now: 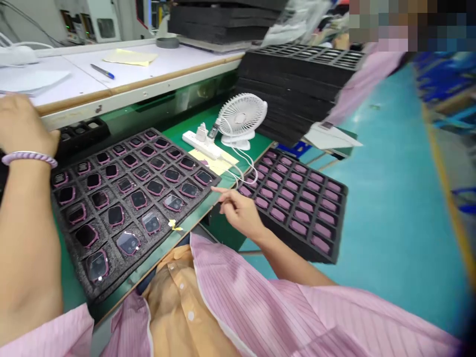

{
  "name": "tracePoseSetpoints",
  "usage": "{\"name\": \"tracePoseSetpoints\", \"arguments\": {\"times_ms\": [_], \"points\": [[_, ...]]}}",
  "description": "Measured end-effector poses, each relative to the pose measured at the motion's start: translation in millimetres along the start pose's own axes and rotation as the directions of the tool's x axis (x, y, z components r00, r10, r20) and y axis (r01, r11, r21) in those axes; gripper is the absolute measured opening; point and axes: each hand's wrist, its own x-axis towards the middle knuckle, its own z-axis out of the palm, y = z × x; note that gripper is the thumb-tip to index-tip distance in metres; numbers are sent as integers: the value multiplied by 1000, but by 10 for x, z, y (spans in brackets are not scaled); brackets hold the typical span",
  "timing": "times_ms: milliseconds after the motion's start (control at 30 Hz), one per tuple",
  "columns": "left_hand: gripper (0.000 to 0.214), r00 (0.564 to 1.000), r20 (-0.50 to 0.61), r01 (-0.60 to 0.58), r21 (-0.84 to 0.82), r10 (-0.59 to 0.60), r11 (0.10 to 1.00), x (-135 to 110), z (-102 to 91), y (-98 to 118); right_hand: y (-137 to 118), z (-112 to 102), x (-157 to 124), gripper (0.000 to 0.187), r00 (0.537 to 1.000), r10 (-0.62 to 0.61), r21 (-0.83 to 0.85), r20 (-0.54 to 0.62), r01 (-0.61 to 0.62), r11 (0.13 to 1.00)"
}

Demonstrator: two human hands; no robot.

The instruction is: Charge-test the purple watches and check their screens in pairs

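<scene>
Two foam trays of pink watch cases, one at each hand.

Just beyond the fingertips of the right hand point(241, 212) lies a black foam tray point(297, 203) with pink cases in its pockets; it sits lower than the desk point(174, 233), past its edge, and the hand is open, index finger stretched, touching nothing that I can see. The tray is probably light and soft, so it may bend if lifted by one corner; holding it under two opposite edges seems safer. The cases look small, smooth and easy to scratch on the glass side, so I would pinch them by the rim. To the left of this hand, on the desk, a second tray point(130, 198) holds cases with dark faces. The left hand point(22, 124) rests at its far corner, loosely closed, and whether it holds something I cannot tell. Behind are a small white fan point(241, 116) and a power strip point(199, 144).
</scene>
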Motion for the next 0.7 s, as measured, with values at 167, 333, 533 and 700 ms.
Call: {"name": "tracePoseSetpoints", "arguments": {"times_ms": [167, 333, 533, 700], "points": [[111, 997, 62, 48, 16, -49, 999, -240, -217, -12, -20, -144, 466, 19, 954, -295, -104, -49, 289, 952], [59, 994, 102, 27, 5, -27, 1000, -697, -394, -50, -74, 189, 1226, 25, 771, -515, -80, 375, 580, 810], [53, 771, 456, 323, 322, -445, 890, -1241, -115, 13, -781, 1334, 2057, 26, 535, -348, -94, 770, 635, 767], [63, 661, 537, 361, 383, -523, 850, -1360, 116, -20, -1461, 2113, 2212, 34, 514, -234, -145, 825, 593, 792]]}}
